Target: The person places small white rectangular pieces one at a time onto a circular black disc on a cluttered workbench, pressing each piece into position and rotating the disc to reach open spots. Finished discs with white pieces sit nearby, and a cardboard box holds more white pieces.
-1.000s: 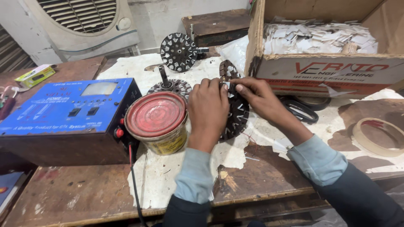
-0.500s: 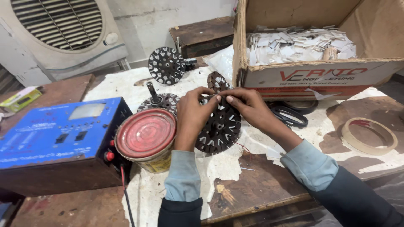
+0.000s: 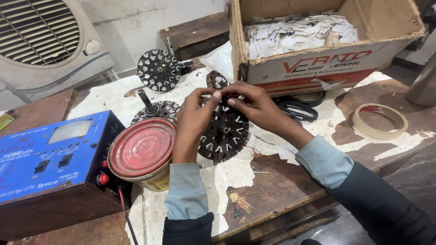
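A dark round slotted motor core with white paper strips in its slots lies tilted on the worn workbench. My left hand rests over its left side, fingers pinched at the top rim. My right hand comes from the right, its fingertips pressed on the same top edge of the core, where a small white strip sits. Both hands touch the core together.
A red-lidded tin stands left of the core, next to a blue electrical box. Two more slotted cores lie behind. A cardboard box holds white paper strips. Scissors and a tape roll lie right.
The view has shifted, so everything sits further right and lower in frame. Both hands stay on the core, fingers working along its top rim.
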